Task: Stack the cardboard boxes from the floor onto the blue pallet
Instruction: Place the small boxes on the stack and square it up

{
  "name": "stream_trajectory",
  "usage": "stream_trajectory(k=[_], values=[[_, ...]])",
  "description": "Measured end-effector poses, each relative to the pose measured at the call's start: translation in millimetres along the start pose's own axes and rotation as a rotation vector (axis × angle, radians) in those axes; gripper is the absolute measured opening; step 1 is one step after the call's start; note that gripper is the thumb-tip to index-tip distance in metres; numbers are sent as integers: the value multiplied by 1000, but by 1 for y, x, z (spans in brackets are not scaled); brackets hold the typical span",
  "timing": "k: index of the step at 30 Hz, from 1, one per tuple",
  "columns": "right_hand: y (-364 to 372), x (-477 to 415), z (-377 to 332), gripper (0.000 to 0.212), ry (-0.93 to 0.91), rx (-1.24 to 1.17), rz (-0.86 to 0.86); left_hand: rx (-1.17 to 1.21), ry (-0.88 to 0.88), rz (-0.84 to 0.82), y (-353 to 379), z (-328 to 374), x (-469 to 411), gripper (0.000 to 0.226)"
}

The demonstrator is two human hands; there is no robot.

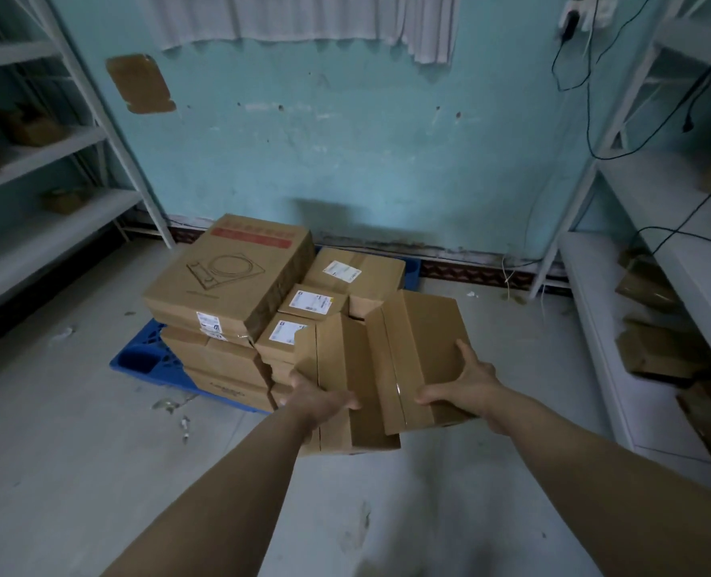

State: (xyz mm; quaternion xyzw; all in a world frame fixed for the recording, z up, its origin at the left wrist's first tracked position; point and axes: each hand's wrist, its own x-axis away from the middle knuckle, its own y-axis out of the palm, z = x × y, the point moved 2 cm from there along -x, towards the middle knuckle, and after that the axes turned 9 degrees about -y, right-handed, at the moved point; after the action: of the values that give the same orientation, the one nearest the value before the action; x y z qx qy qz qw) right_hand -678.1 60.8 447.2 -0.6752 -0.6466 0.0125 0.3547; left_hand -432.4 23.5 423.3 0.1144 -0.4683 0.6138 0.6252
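Cardboard box (387, 360) in both hands (391, 399)

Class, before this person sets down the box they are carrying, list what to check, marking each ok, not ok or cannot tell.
1. Hold on carried box by left grip and right grip: ok.
2. Its top flaps closed: not ok, they stand open.
3. Flat landing spot: ok, labelled small boxes beside the big box.
4. Facing the blue pallet: ok.
5. Box contents: cannot tell.
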Motion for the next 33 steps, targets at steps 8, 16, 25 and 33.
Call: stream_trajectory(k=[8, 16, 25, 33], values=[[-18, -125, -17, 133, 5, 48, -172, 93, -124, 81, 19, 55, -71, 132], [-60, -266, -37, 136, -16, 167, -450, 229, -304, 225, 53, 130, -126, 123], [-55, -362, -52, 144, 48, 220, -728, 329, -554, 272, 81, 155, -156, 114], [-10, -408, -45, 140, 156, 238, -860, 376, -660, 242, 83, 138, -194, 118]])
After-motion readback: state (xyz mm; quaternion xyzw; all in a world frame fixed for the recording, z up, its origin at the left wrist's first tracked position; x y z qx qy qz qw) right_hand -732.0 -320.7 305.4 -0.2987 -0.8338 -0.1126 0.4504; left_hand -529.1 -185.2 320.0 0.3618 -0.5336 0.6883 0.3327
